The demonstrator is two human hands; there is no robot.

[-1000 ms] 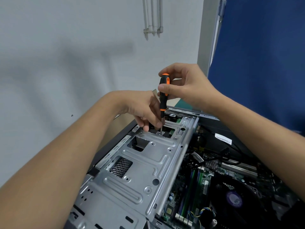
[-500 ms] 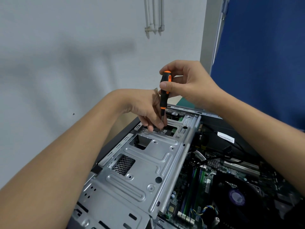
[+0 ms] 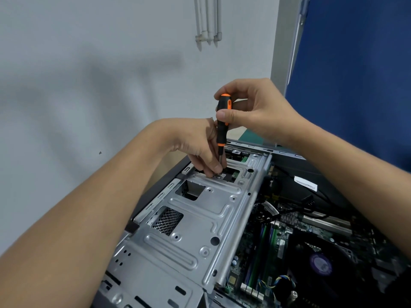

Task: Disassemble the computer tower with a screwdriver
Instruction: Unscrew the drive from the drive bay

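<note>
The open computer tower [image 3: 287, 152] lies on its side below me. A silver metal drive cage [image 3: 200, 218] covers its left half. My right hand [image 3: 255, 107] grips the top of a black and orange screwdriver [image 3: 222, 121], which stands nearly upright. Its tip rests on a small screw [image 3: 218, 176] at the far end of the cage. My left hand [image 3: 200, 147] reaches down beside the shaft, its fingertips pinched around the shaft just above the screw.
The motherboard with memory sticks [image 3: 264, 252], black cables [image 3: 295, 210] and a round CPU fan [image 3: 320, 265] fills the right half of the case. A pale wall [image 3: 89, 85] stands behind, a blue panel [image 3: 355, 74] at the right.
Both hands hold about the same place on the screw; my right hand's fingers have shifted slightly on the handle. The view has drifted a little.
</note>
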